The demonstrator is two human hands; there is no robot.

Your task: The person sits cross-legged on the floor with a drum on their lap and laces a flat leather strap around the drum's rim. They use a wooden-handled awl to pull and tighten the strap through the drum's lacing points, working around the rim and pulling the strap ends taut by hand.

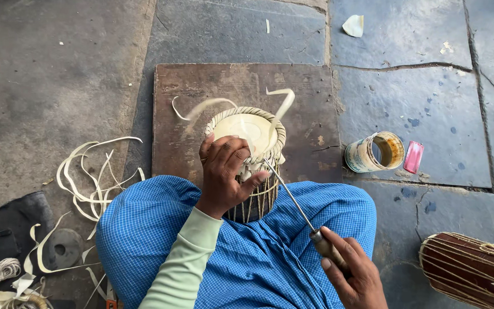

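A small drum (pixel 251 129) with a pale skin head and a braided rim stands between my knees, laced down its sides with pale straps. My left hand (pixel 224 169) grips its rim and side from the near edge. My right hand (pixel 353 273) holds a wooden-handled metal awl (pixel 293 197), whose thin shaft points up-left with its tip at the drum's lacing under the rim. Loose pale strap ends (pixel 284 102) curl up from the rim, blurred with motion.
The drum rests over a brown wooden board (pixel 190 103) on grey stone paving. A tin can (pixel 373 151) on its side and a pink packet (pixel 413 157) lie to the right. Another laced drum (pixel 470 269) lies lower right. Pale strips (pixel 92 177) are piled left.
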